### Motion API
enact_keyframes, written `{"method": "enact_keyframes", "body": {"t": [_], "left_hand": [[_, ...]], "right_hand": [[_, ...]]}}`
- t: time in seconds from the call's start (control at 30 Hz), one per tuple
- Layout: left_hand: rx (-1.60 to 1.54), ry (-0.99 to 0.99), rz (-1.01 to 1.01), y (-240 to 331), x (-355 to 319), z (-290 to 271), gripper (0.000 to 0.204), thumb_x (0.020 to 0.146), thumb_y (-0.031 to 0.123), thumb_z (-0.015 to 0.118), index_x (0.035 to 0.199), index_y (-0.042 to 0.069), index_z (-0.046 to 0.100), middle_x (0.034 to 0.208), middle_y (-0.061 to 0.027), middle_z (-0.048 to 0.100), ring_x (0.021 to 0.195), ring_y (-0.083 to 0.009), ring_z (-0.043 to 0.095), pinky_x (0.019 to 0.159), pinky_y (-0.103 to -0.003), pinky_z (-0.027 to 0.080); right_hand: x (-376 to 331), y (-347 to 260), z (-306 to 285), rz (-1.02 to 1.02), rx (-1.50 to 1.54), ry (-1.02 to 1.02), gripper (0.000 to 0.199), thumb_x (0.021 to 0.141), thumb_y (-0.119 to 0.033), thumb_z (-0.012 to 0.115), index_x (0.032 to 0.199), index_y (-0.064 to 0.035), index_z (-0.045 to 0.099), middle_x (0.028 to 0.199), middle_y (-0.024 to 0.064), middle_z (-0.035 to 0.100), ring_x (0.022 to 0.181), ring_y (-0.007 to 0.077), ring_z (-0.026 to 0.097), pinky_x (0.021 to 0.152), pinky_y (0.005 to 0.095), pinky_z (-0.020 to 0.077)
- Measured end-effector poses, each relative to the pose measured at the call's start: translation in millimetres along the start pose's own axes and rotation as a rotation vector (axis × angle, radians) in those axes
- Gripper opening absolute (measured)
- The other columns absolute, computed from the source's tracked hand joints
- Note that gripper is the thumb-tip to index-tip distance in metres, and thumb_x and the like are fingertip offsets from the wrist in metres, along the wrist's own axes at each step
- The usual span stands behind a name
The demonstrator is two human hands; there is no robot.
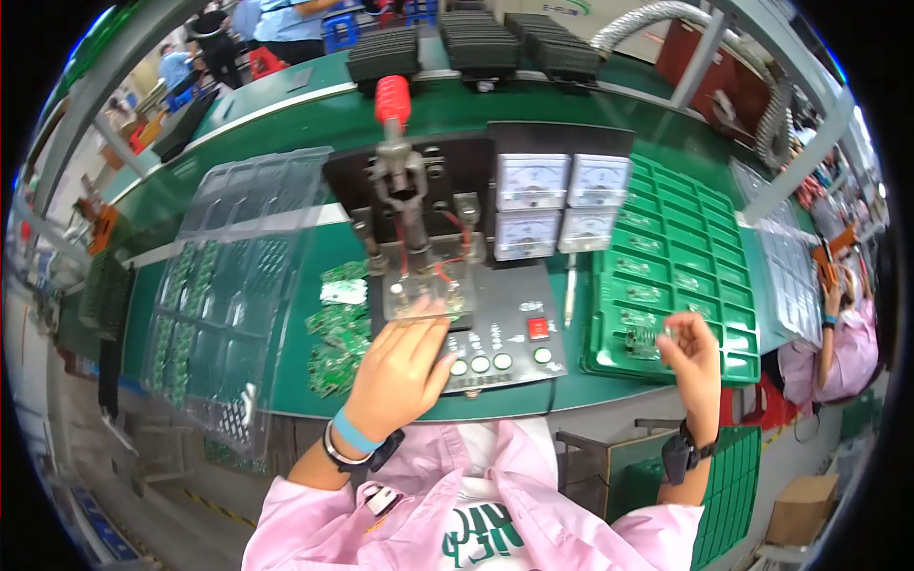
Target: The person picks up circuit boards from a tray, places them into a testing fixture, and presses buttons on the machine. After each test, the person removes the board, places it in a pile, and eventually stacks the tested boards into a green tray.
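Note:
My left hand (395, 366) reaches onto a bench test fixture (514, 333), its fingers stretched out at the clear plate (405, 290) under the toggle clamp. What lies beneath the fingertips is hidden. The clamp's red handle (392, 100) stands upright above. My right hand (693, 362) is over the near part of a green compartment tray (671, 373), with thumb and fingers curled together. Whether a small part is between them cannot be made out. Small circuit boards (640, 295) lie in several of the tray's pockets. Beside my left hand is a loose pile of green circuit boards (333, 357).
Several analog meters (533, 181) stand behind the fixture. A screwdriver-like tool (570, 295) is between fixture and tray. Clear blister trays (228, 285) with boards cover the left side. Stacked black trays (479, 46) line the far shelf. A person in pink (843, 347) sits at right.

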State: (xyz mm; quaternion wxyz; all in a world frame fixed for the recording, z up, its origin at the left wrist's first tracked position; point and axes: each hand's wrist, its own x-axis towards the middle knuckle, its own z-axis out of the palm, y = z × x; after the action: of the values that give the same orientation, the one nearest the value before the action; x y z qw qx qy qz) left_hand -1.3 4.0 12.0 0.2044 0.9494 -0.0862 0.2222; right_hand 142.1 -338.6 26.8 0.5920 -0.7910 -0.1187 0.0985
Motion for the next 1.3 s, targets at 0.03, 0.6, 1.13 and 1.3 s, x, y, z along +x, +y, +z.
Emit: {"method": "enact_keyframes", "body": {"t": [0.03,0.6,1.13,1.3], "left_hand": [[0.022,-0.023,-0.028,3,0,0,0.038,0.080,0.013,0.068,0.112,-0.005,0.061,0.118,-0.0187,0.062,0.117,-0.0341,0.057,0.095,-0.041,0.047],[-0.155,0.457,0.032,-9,104,-84,0.077,0.081,0.008,0.069,0.147,0.004,0.030,0.133,-0.0229,0.052,0.127,-0.0368,0.048,0.108,-0.048,0.032],[-0.203,0.148,-0.006,-44,-59,-17,0.034,0.079,-0.004,0.066,0.112,0.003,0.064,0.130,-0.0172,0.055,0.123,-0.0386,0.052,0.101,-0.047,0.042],[-0.146,0.124,-0.029,-49,-54,-30,0.028,0.079,-0.003,0.066,0.106,0.005,0.068,0.125,-0.0154,0.056,0.116,-0.0369,0.054,0.098,-0.046,0.043]], "right_hand": [[13,2,-9,-0.069,0.018,0.069,0.021,0.085,-0.001,0.068,0.101,-0.0023,0.055,0.081,-0.0019,0.055,0.069,0.0040,0.051,0.062,0.0189,0.0401],[106,17,-66,-0.129,-0.547,0.498,0.030,0.088,-0.003,0.061,0.118,-0.0017,0.062,0.107,0.0085,0.066,0.077,0.0089,0.060,0.069,0.0234,0.0495],[-41,-1,165,-1.206,-0.628,-0.058,0.060,0.071,-0.017,0.078,0.125,-0.0059,0.054,0.135,0.0210,0.051,0.118,0.0379,0.054,0.101,0.0497,0.0418],[-43,24,183,-0.996,-0.722,-0.065,0.048,0.071,-0.018,0.076,0.115,-0.0063,0.062,0.127,0.0147,0.059,0.109,0.0302,0.058,0.097,0.0457,0.0442]]}}
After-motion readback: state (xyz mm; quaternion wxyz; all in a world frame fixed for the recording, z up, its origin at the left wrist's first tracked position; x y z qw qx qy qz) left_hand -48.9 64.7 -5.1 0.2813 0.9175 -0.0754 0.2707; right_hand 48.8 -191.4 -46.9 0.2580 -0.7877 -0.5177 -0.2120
